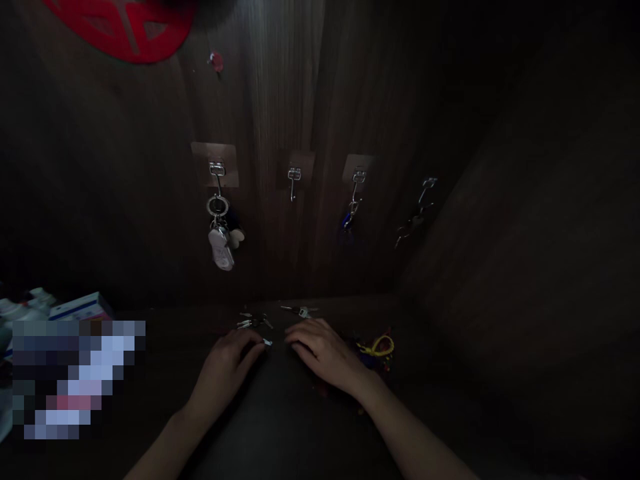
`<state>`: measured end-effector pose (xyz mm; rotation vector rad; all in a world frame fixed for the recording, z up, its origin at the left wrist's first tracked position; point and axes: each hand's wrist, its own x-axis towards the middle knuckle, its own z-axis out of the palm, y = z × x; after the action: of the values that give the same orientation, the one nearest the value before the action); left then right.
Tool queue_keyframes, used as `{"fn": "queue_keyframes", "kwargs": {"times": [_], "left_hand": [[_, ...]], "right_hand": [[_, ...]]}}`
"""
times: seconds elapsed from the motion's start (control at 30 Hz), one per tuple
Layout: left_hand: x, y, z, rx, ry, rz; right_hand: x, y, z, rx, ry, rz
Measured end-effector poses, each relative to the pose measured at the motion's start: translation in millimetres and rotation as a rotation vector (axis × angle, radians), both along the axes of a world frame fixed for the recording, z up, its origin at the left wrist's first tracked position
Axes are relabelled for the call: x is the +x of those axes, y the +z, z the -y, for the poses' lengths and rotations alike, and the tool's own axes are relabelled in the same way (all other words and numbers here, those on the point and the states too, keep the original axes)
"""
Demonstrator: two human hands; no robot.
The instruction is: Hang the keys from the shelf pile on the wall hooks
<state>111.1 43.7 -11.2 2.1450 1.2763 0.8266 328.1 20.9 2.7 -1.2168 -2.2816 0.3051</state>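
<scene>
My left hand (233, 363) is over the dark surface, with thumb and fingers closed at the tips. A small shiny metal piece (268, 342), apparently a key, pokes out from them. Just beyond it lies a bunch of keys (254, 321). My right hand (323, 350) is to the right, fingers loosely bent and thumb apart, with nothing visible in it. Another set of keys (301, 311) lies right behind its fingers. A yellow cord loop (383, 345) among small dark and coloured bits rests by my right wrist.
Hooks line the wooden back wall. The left hook (217, 170) carries a key ring with a grey fob (221, 248); a bare hook (293, 183) follows. A blue key tag (347, 220) and dim keys (417, 220) hang farther right. Bottles and a box (83, 307) stand left.
</scene>
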Motion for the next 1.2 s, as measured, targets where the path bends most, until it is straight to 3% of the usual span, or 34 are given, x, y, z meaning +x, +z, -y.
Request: {"fn": "queue_keyframes", "kwargs": {"times": [0.13, 0.3, 0.73, 0.97, 1.2], "left_hand": [[8.7, 7.8, 5.9, -0.225, 0.105, 0.261], [18.9, 16.7, 12.0, -0.370, 0.101, 0.443], [18.4, 14.2, 10.4, -0.505, 0.050, 0.503], [18.2, 13.0, 11.7, -0.701, 0.025, 0.634], [19.1, 13.6, 16.7, -0.801, -0.099, 0.709]], "right_hand": [[-11.7, 4.8, 7.0, -0.144, 0.006, -0.195], [-27.3, 3.8, 12.3, -0.310, 0.008, -0.390], [-31.8, -8.5, 4.1, -0.577, 0.009, -0.743], [-30.6, -9.2, 3.3, -0.478, -0.034, -0.747], [-25.8, -6.3, 2.0, -0.356, -0.129, -0.677]]}}
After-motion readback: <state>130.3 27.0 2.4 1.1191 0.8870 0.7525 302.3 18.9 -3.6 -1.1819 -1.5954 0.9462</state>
